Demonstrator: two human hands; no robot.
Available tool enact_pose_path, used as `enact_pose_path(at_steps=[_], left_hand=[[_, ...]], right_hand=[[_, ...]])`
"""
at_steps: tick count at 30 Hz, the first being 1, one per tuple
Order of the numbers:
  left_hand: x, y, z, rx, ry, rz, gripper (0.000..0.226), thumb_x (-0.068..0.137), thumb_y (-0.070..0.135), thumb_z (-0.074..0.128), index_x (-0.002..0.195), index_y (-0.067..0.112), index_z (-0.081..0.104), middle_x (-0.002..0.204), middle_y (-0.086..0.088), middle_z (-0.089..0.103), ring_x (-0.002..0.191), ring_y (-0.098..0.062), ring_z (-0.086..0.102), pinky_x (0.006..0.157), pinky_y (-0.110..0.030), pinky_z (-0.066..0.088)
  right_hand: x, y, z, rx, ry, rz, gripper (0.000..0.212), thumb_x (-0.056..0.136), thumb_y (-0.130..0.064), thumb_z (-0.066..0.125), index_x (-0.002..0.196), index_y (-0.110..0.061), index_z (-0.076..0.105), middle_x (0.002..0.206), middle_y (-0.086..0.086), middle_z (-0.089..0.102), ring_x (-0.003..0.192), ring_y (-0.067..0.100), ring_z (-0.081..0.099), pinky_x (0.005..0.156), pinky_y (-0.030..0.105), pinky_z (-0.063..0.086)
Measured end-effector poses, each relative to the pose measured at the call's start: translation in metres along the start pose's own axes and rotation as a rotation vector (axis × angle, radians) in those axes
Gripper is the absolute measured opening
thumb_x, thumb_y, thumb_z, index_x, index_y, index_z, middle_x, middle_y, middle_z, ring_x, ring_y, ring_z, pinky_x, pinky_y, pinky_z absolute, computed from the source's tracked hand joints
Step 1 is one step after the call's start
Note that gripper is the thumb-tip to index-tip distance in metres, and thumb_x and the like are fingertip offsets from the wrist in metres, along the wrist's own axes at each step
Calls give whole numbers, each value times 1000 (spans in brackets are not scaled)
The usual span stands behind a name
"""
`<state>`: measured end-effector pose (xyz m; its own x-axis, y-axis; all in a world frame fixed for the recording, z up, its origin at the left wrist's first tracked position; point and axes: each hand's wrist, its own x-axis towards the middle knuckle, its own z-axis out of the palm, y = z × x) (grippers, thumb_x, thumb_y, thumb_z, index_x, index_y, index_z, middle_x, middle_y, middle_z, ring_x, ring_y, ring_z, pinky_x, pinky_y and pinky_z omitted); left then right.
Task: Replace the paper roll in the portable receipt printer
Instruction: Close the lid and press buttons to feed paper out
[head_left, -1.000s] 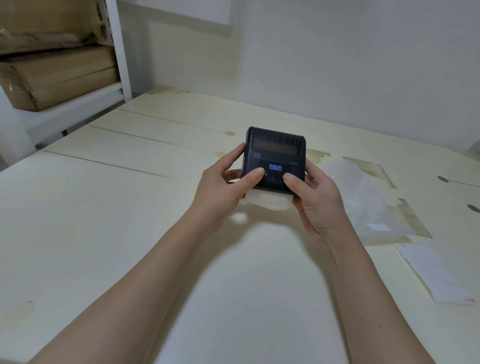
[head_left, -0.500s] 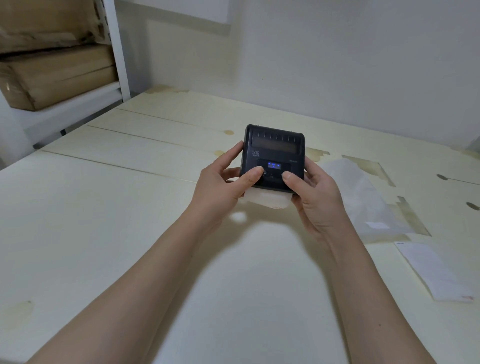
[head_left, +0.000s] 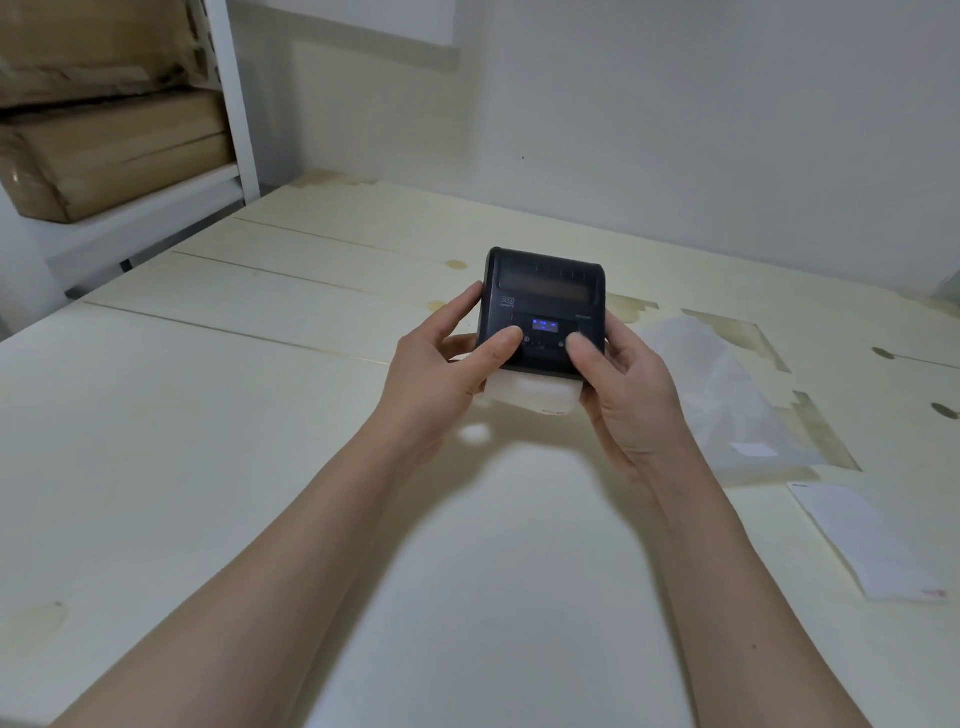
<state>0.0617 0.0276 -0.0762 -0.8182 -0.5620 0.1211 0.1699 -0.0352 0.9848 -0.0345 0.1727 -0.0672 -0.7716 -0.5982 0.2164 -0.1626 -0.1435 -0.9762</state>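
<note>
I hold a black portable receipt printer (head_left: 544, 291) above the table, lid closed, blue lights lit on its small front panel. My left hand (head_left: 441, 374) grips its left side, thumb on the panel's left button. My right hand (head_left: 626, 395) grips the right side, thumb on the right button. A short strip of white paper (head_left: 535, 395) sticks out from the printer's near edge, with a red mark at its tip.
A crumpled clear plastic wrapper (head_left: 722, 395) lies on the pale wooden table (head_left: 208, 467) to the right. A loose white paper strip (head_left: 867, 540) lies nearer, at the right edge. White shelving (head_left: 234, 104) with cardboard boxes (head_left: 104, 150) stands at the back left.
The paper strip sticks out a little further from the printer's near edge. Both hands keep the same grip and the printer has hardly moved.
</note>
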Motion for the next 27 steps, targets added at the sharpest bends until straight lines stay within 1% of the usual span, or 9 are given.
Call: enact_pose_path(at_steps=[3, 6, 9, 13, 17, 18, 20, 22, 27], left_hand=[[1, 1, -2, -59, 26, -44, 58, 84, 35, 73, 138, 38, 52, 89, 8, 74, 66, -6, 57, 68, -22, 49], [4, 0, -3, -145, 44, -80, 56, 86, 31, 72, 138, 32, 52, 97, 1, 78, 76, -13, 71, 78, -29, 58], [4, -1, -6, -116, 90, -92, 58, 85, 31, 73, 139, 33, 51, 101, -1, 77, 84, -13, 74, 70, -22, 57], [7, -7, -9, -75, 156, -125, 61, 84, 30, 75, 140, 31, 50, 100, -6, 77, 91, -24, 74, 86, -39, 59], [10, -14, -13, 13, 187, -148, 60, 82, 32, 75, 138, 33, 52, 100, -8, 76, 91, -26, 74, 89, -44, 57], [11, -15, -14, 27, 186, -153, 61, 82, 32, 76, 138, 33, 52, 100, -7, 76, 89, -24, 74, 90, -45, 57], [12, -18, -14, 74, 188, -158, 62, 81, 34, 76, 137, 32, 52, 98, -5, 77, 86, -23, 75, 90, -45, 57], [13, -20, -13, 106, 185, -149, 63, 79, 36, 77, 137, 32, 52, 97, -3, 76, 84, -22, 75, 90, -45, 57], [15, -24, -12, 200, 182, -134, 73, 62, 56, 75, 131, 38, 57, 95, 1, 77, 84, -21, 75, 90, -47, 55]], right_hand=[[-2, -7, 5, -5, 21, 55, 50, 94, -51, 47, 131, -19, 57, 128, 10, 66, 119, 29, 61, 101, 53, 46], [-2, -9, 8, -15, 40, 116, 66, 79, -72, 37, 132, -35, 52, 129, -5, 65, 111, 17, 66, 90, 43, 54], [-3, -7, 9, -37, 68, 198, 47, 87, -69, 30, 123, -41, 42, 130, -5, 59, 103, 18, 69, 76, 46, 60], [-6, -8, 12, -153, 73, 317, 61, 93, -65, 24, 147, -36, 26, 136, 3, 50, 98, 25, 70, 70, 46, 61], [-9, -10, 15, -290, 77, 386, 67, 92, -67, 23, 149, -32, 25, 131, 2, 53, 81, 17, 73, 63, 37, 59], [-9, -10, 15, -309, 76, 397, 68, 92, -68, 23, 150, -32, 24, 127, 2, 57, 76, 15, 74, 65, 37, 59], [-9, -10, 15, -334, 84, 420, 69, 91, -69, 24, 150, -34, 23, 100, -5, 66, 67, 15, 74, 75, 42, 60], [-9, -10, 15, -372, 87, 439, 69, 90, -70, 25, 149, -36, 24, 82, -9, 63, 64, 17, 73, 86, 46, 57], [-11, -9, 15, -448, 82, 443, 73, 88, -72, 23, 149, -33, 25, 84, -9, 62, 67, 20, 72, 95, 45, 50]])
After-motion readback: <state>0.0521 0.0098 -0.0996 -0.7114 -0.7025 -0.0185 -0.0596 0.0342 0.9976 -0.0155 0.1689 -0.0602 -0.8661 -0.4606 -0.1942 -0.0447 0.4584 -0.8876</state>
